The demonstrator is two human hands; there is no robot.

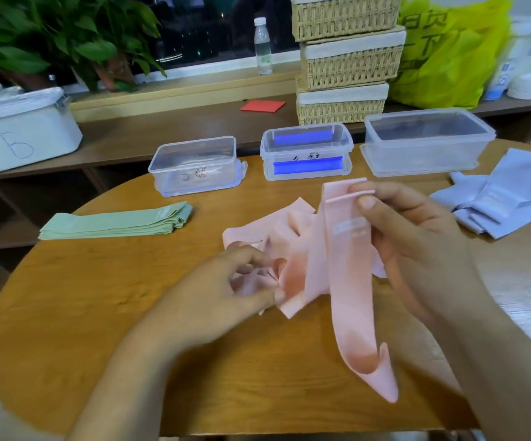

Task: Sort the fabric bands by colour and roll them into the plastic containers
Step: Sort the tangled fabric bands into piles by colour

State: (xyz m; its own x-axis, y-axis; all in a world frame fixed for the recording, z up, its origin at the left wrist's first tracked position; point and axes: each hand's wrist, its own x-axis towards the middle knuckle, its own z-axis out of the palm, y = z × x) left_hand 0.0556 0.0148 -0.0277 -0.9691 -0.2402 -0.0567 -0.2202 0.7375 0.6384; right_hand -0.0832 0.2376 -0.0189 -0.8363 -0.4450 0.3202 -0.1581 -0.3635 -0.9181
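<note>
- The right hand [417, 246] is pinching the upper end of one long pale-pink fabric band [350, 297] between thumb and fingertips. Its grip is closing on the folded edge and is holding nothing else.
- That band is hanging from the grip toward 6 o'clock, its long axis running almost straight at the person. The free end is curling low over the round wooden tabletop [98, 297]; whether it is touching the wood I cannot tell.
- The left hand [222, 294] is working at 9 o'clock of the hanging band, with its fingers curling into the crumpled heap of pale-pink bands [289, 224]. Its grip is pinching a fold there, though how many layers it is taking I cannot tell.
- The left hand is lying nearer the band's lower half, so any rolling is probably turning on that hand reaching toward 4 o'clock for the free end.
- Three clear plastic containers are standing at 12 o'clock, well apart from both hands: the left container [194, 173], the middle container with blue clips [307, 154] and the right container [426, 154].
- A flat stack of pale-green bands [114, 222] is lying at 10 o'clock, and a loose pile of lavender bands [493, 202] at 2 o'clock — so the sorting seems to be nearing its end, with rolling not yet begun.
</note>
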